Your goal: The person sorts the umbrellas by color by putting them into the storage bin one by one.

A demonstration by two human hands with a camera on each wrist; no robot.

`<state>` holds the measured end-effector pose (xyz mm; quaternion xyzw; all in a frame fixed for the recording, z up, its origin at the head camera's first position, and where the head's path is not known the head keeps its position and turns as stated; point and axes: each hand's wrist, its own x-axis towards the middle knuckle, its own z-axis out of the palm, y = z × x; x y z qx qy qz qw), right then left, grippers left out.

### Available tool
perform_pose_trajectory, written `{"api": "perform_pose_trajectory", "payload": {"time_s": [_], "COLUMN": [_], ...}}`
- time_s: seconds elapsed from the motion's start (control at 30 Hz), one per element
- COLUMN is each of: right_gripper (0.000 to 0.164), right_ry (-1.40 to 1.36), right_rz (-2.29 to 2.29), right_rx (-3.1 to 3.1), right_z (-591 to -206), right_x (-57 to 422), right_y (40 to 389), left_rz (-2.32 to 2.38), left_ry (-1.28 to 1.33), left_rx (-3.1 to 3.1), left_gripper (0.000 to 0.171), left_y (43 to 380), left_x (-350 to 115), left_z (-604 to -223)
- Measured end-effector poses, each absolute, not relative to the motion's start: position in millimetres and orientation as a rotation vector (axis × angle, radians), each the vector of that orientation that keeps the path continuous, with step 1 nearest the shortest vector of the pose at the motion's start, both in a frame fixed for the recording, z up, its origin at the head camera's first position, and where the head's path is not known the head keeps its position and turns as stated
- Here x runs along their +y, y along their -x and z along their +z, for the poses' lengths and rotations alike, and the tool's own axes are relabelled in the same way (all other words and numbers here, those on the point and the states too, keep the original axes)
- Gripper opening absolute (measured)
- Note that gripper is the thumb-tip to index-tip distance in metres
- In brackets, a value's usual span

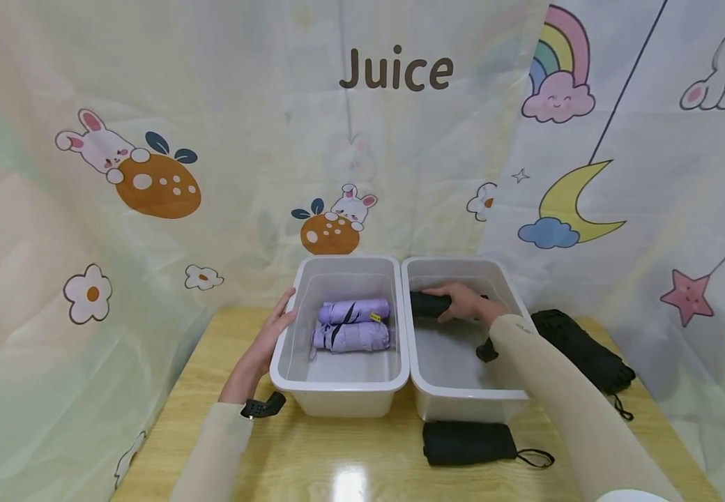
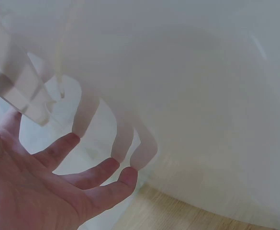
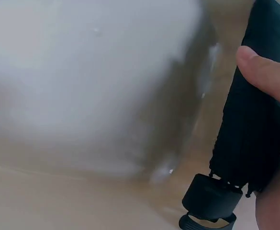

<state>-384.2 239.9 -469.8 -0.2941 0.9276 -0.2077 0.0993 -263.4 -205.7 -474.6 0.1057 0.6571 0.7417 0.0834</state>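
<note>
1. While the right hand (image 1: 463, 303) reaches down into the right bin (image 1: 472, 393), it grips a black umbrella (image 1: 430, 305) near the far end. The right wrist view shows the thumb laid across the rolled cloth rather than on the handle (image 3: 211, 196), a hold that likely keeps the folds together. Whether the umbrella's weight rests on the bin floor, I cannot tell.

2. The left hand (image 1: 268, 338) is not gripping: its fingers are spread and fairly straight, with the tips against the outer wall of the left bin (image 1: 337, 386), presumably to steady it.

3. Inside that bin lie two purple umbrellas, the farther one (image 1: 354, 310) and the nearer one (image 1: 359, 337), side by side and crosswise; lying flat like this probably stops them rolling about.

4. Both bins stand next to each other on the wooden table (image 1: 312, 453), rims close together, so each hand has one within easy reach.

5. Two more black umbrellas lie on the tabletop: one just in front of the right bin (image 1: 468, 443), its strap (image 1: 535, 458) pointing right, the other beyond the right forearm (image 1: 582, 348).
</note>
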Motion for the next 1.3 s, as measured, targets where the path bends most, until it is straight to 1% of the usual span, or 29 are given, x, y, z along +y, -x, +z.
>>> {"api": "perform_pose_trajectory", "payload": {"time_s": [0.13, 0.33, 0.57, 0.7, 0.8, 0.9, 1.0, 1.17, 1.3], "right_gripper": [0.080, 0.079, 0.071, 0.066, 0.060, 0.050, 0.043, 0.035, 0.030], "right_ry": [0.861, 0.874, 0.824, 0.823, 0.841, 0.801, 0.743, 0.778, 0.769], "right_rz": [-0.577, -0.460, -0.423, -0.500, -0.573, -0.644, -0.669, -0.804, -0.893], "right_rx": [2.772, 2.887, 2.883, 2.851, 2.782, 2.760, 2.796, 2.869, 2.932], "right_z": [-477, -485, -493, -489, -474, -452, -426, -379, -346], "right_x": [239, 237, 240, 238, 229, 221, 223, 245, 272], "right_y": [381, 376, 373, 374, 375, 373, 367, 348, 331], "left_rz": [2.199, 2.229, 2.224, 2.211, 2.201, 2.205, 2.195, 2.172, 2.211], "left_ry": [-0.291, -0.325, -0.348, -0.341, -0.342, -0.334, -0.315, -0.327, -0.335], "left_rx": [1.962, 1.949, 1.932, 1.953, 1.970, 1.993, 1.994, 1.969, 1.984], "left_gripper": [0.061, 0.061, 0.062, 0.061, 0.060, 0.060, 0.060, 0.060, 0.060], "left_y": [262, 265, 268, 267, 264, 259, 256, 254, 258], "left_x": [-207, -207, -200, -200, -206, -211, -211, -208, -206], "left_z": [-476, -477, -475, -475, -475, -476, -479, -482, -477]}}
